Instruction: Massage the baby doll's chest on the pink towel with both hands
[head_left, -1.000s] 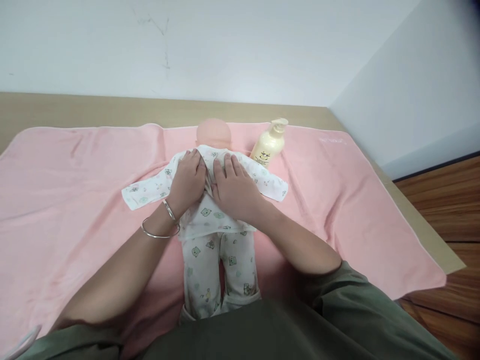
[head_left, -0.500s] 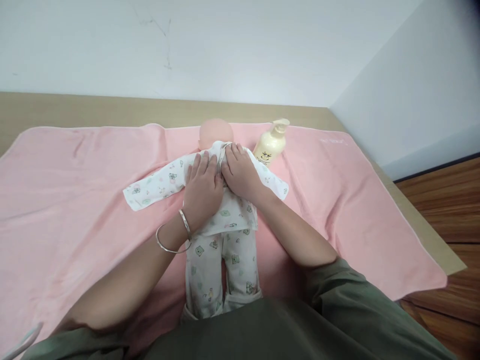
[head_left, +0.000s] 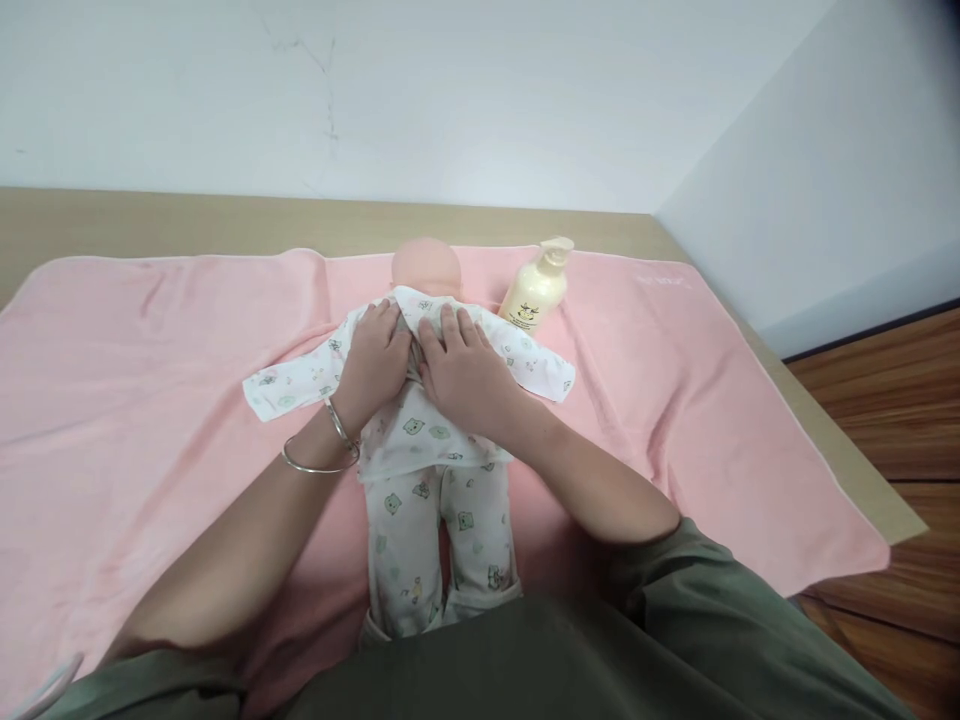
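A baby doll (head_left: 426,266) lies on a pink blanket (head_left: 150,370), its smooth round head away from me. It wears a white printed top (head_left: 409,440) with both sleeves spread sideways, and matching trousers (head_left: 405,540). My left hand (head_left: 376,352), with a silver bangle at the wrist, rests on the upper left of the top, fingers stretched out. Flat across the upper middle and right of the top lies my right hand (head_left: 469,370), fingers slightly spread. A dark gap in the fabric shows between the hands. The doll's neck is covered by the raised upper edge of the top.
A cream pump bottle (head_left: 535,290) stands on the blanket just beyond the right sleeve. The blanket covers a wooden table (head_left: 480,225) that meets a white wall (head_left: 480,100). Brown wood panels (head_left: 885,400) are at the right.
Both hands have shifted to the left over the doll's upper body. The fabric near the neck has moved, and its upper edge now covers more of the area below the head.
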